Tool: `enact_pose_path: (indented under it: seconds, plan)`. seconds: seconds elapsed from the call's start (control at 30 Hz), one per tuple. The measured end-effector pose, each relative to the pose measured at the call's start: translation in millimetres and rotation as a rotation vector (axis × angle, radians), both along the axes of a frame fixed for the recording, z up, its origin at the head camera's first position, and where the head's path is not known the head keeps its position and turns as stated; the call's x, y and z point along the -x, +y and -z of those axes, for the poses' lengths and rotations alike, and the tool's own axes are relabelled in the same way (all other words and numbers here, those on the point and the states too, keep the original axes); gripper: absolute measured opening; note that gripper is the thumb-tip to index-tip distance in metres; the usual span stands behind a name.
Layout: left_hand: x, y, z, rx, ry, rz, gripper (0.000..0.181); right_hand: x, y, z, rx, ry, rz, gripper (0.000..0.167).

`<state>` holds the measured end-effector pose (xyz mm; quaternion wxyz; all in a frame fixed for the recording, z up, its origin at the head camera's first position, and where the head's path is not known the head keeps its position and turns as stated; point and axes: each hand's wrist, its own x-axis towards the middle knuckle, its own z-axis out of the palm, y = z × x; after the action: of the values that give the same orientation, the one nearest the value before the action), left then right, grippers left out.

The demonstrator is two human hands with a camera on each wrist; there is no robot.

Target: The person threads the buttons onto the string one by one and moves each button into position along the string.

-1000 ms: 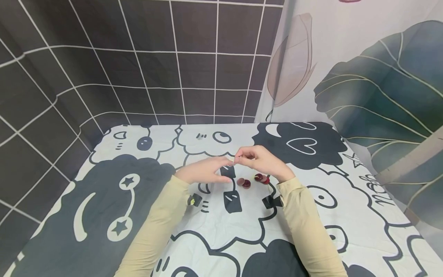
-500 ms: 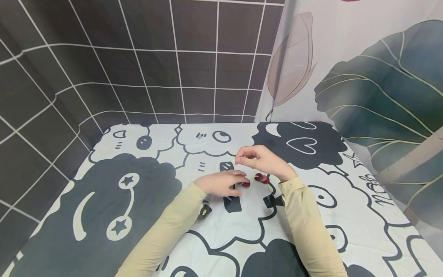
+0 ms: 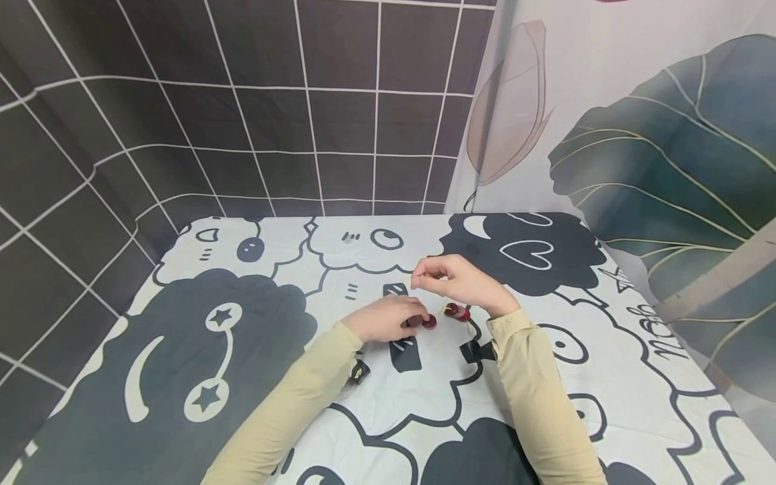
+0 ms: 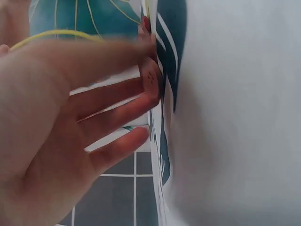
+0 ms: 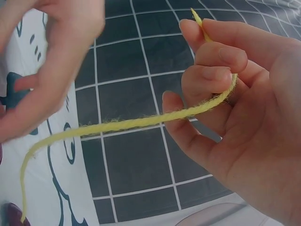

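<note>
Apparent pick-up: just left of a round dark-red disc (image 3: 430, 322), the left hand (image 3: 384, 319) pinches a round brown disc (image 4: 150, 79), probably needing a lift toward the fuzzy yellow yarn (image 5: 131, 124) the right hand (image 5: 256, 110) grips beyond.

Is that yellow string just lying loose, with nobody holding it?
No, the right wrist camera shows the right hand pinching the yellow string near its pointed tip.

Yellow yarn (image 5: 127, 124); dark-red, perhaps maroon, beads (image 3: 429, 322). White tablecloth (image 3: 391, 401) with charcoal cartoon outlines; plain cream sleeves (image 3: 545, 397). At eleven o'clock, a charcoal, white-gridded drape (image 3: 267, 121); at two, a teal, pale-veined leaf print (image 3: 655, 168).
</note>
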<state>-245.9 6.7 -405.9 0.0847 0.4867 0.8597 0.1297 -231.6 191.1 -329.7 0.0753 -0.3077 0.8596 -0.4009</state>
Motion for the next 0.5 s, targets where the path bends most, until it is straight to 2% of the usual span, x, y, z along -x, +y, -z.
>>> enact_pose_path:
  seconds: [0.1, 0.2, 0.4, 0.5]
  plan:
    - [1.4, 1.2, 2.2, -0.032, 0.05, -0.022, 0.014, -0.8, 0.2, -1.5, -0.013, 0.021, -0.001, 0.011]
    - [1.6, 1.7, 2.2, -0.031, 0.053, -0.033, 0.009, -2.0, 0.6, -3.5, -0.018, 0.033, 0.004, 0.01]
    - [0.0, 1.7, 0.1, 0.002, 0.031, -0.037, 0.013, 0.3, 2.7, -1.8, -0.03, 0.031, 0.0, 0.009]
    - [0.2, 1.6, -2.7, 0.018, 0.048, -0.032, 0.017, 0.8, 6.1, -1.0, -0.028, 0.025, 0.012, 0.009]
